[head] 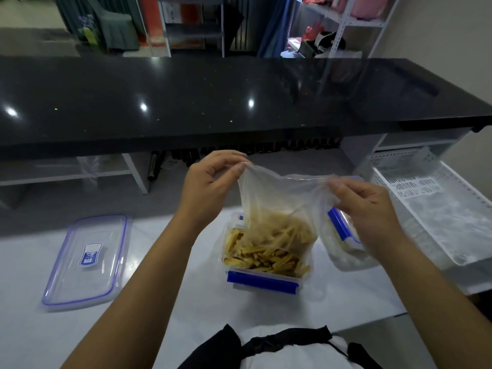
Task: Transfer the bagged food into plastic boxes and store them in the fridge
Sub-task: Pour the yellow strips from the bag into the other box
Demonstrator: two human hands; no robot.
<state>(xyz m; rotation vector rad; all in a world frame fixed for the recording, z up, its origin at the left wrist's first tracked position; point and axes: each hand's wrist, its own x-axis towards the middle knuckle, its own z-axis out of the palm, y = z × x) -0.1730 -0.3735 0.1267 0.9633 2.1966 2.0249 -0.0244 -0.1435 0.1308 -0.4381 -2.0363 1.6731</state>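
The clear plastic bag (282,209) hangs upturned between two hands over an open plastic box (266,259) on the white table (186,302). Its film veils much of what lies beneath: yellow food strips (255,255) show plainly in the near part of the box, while those still inside the bag are only a pale blur, and the box's far rim is hidden behind it. The left hand (210,187) pinches one upper corner of the bag between thumb and fingertips; the right hand (370,214) grips the other corner with curled fingers, and its palm covers part of a second box (346,249) just right of the first. That second box seems to hold something whitish, though the wrinkled plastic makes the contents hard to read.

A blue clasp (262,282) runs along the near edge of the open box, and another blue clasp (339,227) shows on the second one. One loose lid (87,262) with blue trim lies flat well to the left. At the right a white perforated basket (431,198) sits on the table's edge, partly cut off. A glossy black counter (213,102) crosses the view beyond the hands, blocking the shelves behind it. Dark fabric (279,342) on the person's front is cut off at the bottom.
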